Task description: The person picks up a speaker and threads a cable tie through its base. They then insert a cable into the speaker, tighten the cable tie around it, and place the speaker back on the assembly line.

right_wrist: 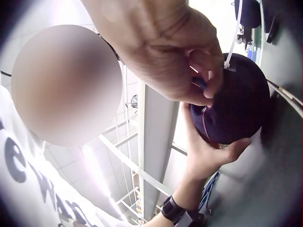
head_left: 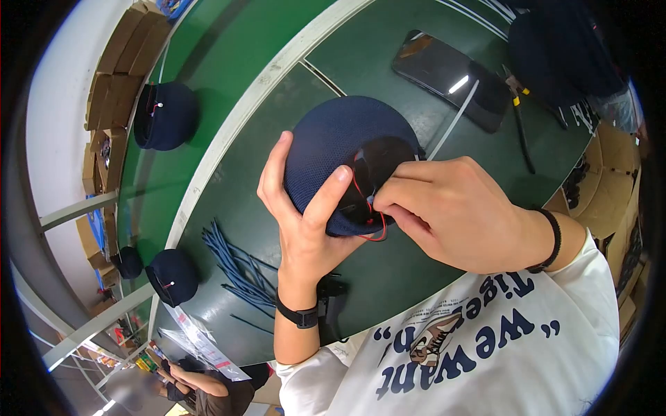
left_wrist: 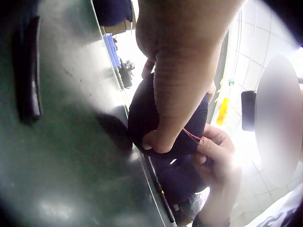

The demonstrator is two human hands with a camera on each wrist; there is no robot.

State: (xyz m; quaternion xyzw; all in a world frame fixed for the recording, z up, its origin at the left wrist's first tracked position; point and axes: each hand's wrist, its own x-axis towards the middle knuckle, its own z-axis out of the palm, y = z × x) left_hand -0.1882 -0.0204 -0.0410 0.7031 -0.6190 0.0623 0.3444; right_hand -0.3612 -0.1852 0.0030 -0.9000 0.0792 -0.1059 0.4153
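A round, navy fabric-covered shell (head_left: 343,128) is held up over the green table by my left hand (head_left: 309,232), whose fingers and thumb wrap its lower left side. On the near side of the shell is a dark opening (head_left: 381,154), from which thin red wires (head_left: 382,229) loop out. My right hand (head_left: 458,215) pinches the wires close to that opening, its fingertips bunched together; the left wrist view shows the red wires running to its finger and thumb. A white cable tie (right_wrist: 233,45) sticks out from the shell's far side.
Dark blue cords (head_left: 239,267) lie in a bundle at left. Beyond the shell are a black phone-like slab (head_left: 451,80) and yellow-and-black pliers (head_left: 519,114). Other navy shells (head_left: 173,114) stand across the white rail (head_left: 229,118). Cardboard boxes (head_left: 607,187) sit at right.
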